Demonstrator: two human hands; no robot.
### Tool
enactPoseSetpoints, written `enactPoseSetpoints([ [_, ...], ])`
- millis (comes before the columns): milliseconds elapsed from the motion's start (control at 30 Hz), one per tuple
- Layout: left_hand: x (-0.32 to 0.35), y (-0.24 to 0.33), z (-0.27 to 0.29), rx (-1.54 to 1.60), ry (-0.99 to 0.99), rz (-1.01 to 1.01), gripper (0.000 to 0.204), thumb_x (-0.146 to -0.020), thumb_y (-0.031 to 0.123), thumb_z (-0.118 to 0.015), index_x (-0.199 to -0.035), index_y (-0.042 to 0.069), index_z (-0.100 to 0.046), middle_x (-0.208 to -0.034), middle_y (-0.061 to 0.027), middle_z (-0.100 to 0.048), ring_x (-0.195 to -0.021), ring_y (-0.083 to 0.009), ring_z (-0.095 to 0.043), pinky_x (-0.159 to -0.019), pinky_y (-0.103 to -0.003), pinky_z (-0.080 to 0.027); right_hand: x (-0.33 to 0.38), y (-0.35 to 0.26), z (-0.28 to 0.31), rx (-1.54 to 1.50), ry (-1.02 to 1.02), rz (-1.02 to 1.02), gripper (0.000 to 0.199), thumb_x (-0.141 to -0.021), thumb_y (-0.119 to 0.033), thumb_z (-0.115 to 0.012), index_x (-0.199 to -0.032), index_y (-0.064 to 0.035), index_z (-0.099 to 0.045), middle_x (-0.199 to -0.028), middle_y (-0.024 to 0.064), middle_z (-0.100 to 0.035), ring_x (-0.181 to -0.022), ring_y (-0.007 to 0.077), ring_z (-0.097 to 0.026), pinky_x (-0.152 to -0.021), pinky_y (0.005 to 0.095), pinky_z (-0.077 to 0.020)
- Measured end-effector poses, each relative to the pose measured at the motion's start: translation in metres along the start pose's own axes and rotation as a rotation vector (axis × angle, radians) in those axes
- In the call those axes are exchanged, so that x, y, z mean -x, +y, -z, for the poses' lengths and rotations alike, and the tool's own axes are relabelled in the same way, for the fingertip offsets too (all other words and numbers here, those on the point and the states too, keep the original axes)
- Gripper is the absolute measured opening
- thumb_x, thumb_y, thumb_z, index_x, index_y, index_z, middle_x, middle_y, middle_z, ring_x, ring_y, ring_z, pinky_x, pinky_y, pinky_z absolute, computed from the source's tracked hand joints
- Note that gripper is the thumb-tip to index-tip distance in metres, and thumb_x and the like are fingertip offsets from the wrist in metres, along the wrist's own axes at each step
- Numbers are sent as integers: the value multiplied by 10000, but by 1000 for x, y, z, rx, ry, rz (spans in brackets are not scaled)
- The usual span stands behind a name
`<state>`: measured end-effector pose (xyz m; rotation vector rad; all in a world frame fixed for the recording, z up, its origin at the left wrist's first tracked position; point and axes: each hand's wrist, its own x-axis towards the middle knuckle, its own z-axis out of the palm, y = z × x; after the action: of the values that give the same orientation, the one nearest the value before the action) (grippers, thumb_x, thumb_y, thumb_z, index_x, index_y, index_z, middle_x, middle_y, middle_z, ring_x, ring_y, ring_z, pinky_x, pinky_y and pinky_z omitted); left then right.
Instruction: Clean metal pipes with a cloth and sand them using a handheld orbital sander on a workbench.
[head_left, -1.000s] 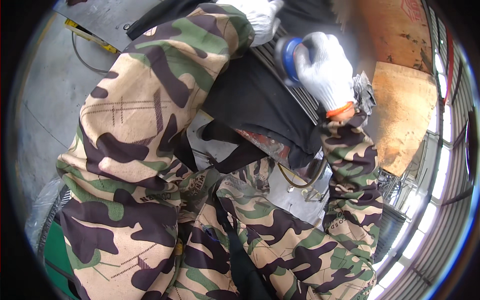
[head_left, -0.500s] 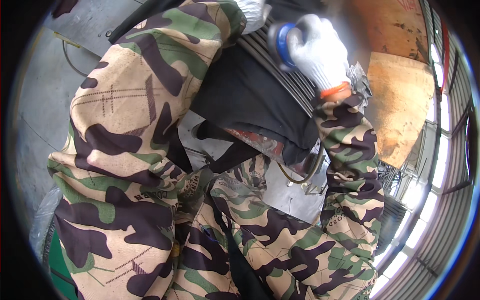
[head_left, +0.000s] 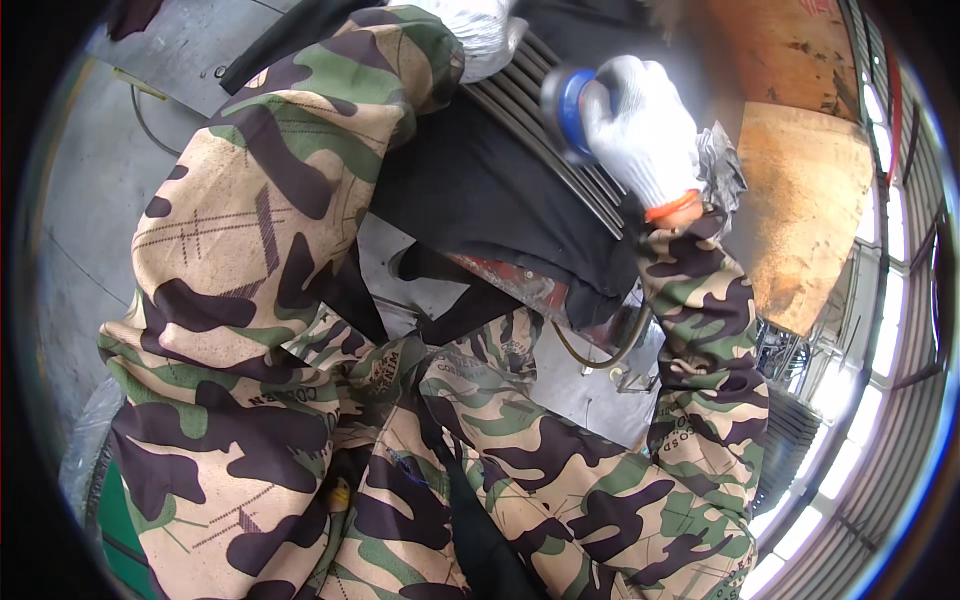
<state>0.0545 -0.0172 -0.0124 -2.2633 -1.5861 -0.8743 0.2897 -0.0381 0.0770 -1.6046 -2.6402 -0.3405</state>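
My right hand (head_left: 645, 125), in a white knit glove with an orange cuff, is closed round a blue-rimmed round thing (head_left: 572, 110). The grey face of that thing is blurred, so its exact kind cannot be made out. It is against or just over several parallel metal rods (head_left: 560, 150) lying slantwise on a black cloth (head_left: 480, 180). At the upper edge, my left hand (head_left: 475, 35), also in a white glove, is over the left part of the rods. Its fingers are mostly cut off or hidden, so its grip is not clear.
Beyond my right wrist stand rusty brown boards (head_left: 805, 200), with crumpled grey material (head_left: 720, 165) beside the cuff. Below the cloth show a worn red edge (head_left: 515, 283) and a curved hose (head_left: 610, 357). Grey floor (head_left: 90, 220) spreads at the left.
My left hand and forearm have shifted left and slightly down, baring more of the rods. My right hand, with the blue-rimmed thing, has come slightly down toward me.
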Motion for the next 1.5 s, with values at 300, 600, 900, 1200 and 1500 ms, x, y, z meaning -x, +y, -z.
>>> enactPoseSetpoints([
  [300, 16, 2, 4, 36, -67, 6, 540, -992, 347, -602, -1373, -34, -638, -1459, -266, -599, -1430, -443, -497, -1229, -543, -334, 12, 14, -9, -4, 22, 12, 246, -941, -335, -650, -1072, -132, -693, -1030, 182, -685, -961, 406, -706, -850, 539, -573],
  [600, 31, 4, 5, 55, -99, 2, 548, -997, 345, -602, -1398, -28, -624, -1482, -264, -589, -1444, -442, -488, -1240, -543, -325, 25, 23, -13, 25, 65, -17, 224, -936, -306, -663, -1061, -120, -672, -1012, 196, -670, -939, 410, -702, -809, 531, -580],
  [900, 34, 5, 7, 43, -106, -15, 534, -994, 330, -610, -1389, -29, -627, -1477, -268, -591, -1431, -449, -499, -1231, -555, -335, 35, 20, -12, 26, 49, -9, 261, -930, -320, -672, -1103, -124, -666, -1010, 190, -666, -967, 406, -695, -801, 536, -583],
  [1200, 17, 2, -3, 23, -184, 34, 545, -1018, 343, -581, -1425, -18, -606, -1513, -265, -567, -1473, -443, -458, -1249, -550, -310, 5, -13, -4, 53, 227, 60, 202, -889, -273, -695, -947, -88, -640, -907, 178, -657, -826, 378, -684, -702, 506, -574],
  [1500, 12, 3, -8, 25, -156, 25, 541, -1016, 336, -575, -1415, -28, -612, -1486, -264, -587, -1449, -454, -477, -1234, -554, -328, 9, -9, -6, 33, 219, 63, 191, -892, -267, -684, -955, -91, -643, -893, 166, -662, -826, 382, -684, -705, 512, -563],
])
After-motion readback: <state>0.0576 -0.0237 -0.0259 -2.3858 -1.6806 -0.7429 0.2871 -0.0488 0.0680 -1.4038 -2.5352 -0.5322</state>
